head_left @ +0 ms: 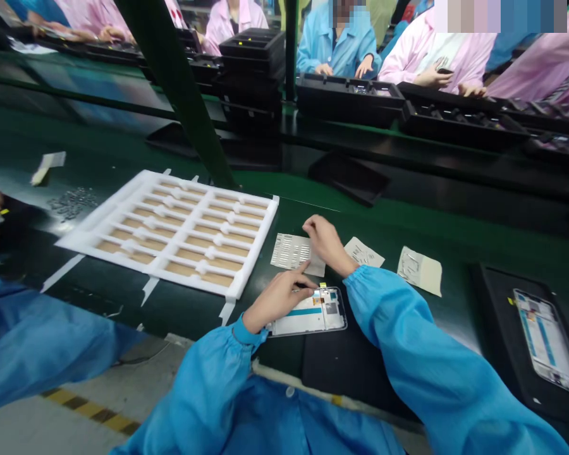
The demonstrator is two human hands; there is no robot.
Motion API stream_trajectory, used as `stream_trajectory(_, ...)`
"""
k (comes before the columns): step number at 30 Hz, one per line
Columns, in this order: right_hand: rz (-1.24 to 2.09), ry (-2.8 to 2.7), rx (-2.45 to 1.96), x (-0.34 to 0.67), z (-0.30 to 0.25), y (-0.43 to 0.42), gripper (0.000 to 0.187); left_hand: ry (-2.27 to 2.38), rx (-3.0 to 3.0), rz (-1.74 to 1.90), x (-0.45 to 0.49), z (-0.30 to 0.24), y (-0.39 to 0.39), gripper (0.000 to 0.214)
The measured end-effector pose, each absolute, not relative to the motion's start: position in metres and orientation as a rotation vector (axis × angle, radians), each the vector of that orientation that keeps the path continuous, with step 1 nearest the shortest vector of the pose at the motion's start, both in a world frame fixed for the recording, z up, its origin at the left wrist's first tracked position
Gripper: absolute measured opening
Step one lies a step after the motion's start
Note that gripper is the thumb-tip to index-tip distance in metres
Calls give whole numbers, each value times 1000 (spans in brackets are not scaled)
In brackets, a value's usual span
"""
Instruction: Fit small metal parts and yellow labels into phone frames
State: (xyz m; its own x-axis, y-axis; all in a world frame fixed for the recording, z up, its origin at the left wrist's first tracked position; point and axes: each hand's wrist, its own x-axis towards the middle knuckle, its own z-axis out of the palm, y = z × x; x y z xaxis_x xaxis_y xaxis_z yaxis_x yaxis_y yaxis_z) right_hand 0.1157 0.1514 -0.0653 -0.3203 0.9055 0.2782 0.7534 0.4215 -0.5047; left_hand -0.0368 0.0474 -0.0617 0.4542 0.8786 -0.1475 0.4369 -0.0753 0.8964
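My left hand (279, 296) rests on a white phone frame (313, 314) that lies flat on the green table. Its fingers are held together and its forefinger points toward a white sheet of small parts (289, 250). My right hand (326, 243) reaches over that sheet with its fingers curled down onto the sheet's right edge. What the fingertips pinch, if anything, is too small to see. Both of my sleeves are blue.
A white foam tray (175, 229) with long slots lies left of the sheet. Two more paper pieces (420, 270) lie to the right, and another phone frame (547, 338) sits on a black tray at far right. Black trays (348, 95) and several other workers line the far side. A co-worker's blue sleeve (38, 341) is at left.
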Motion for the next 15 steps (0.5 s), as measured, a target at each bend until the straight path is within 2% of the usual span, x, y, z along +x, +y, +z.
stream_trajectory(8, 506, -1413, -1141, 152, -7, 110, 10, 1174, 1699, 609, -36, -64, 40, 22)
stream_trajectory(15, 623, -1206, -1162, 172, 28, 32, 8, 1310, 1837, 646, -33, -58, 31, 23)
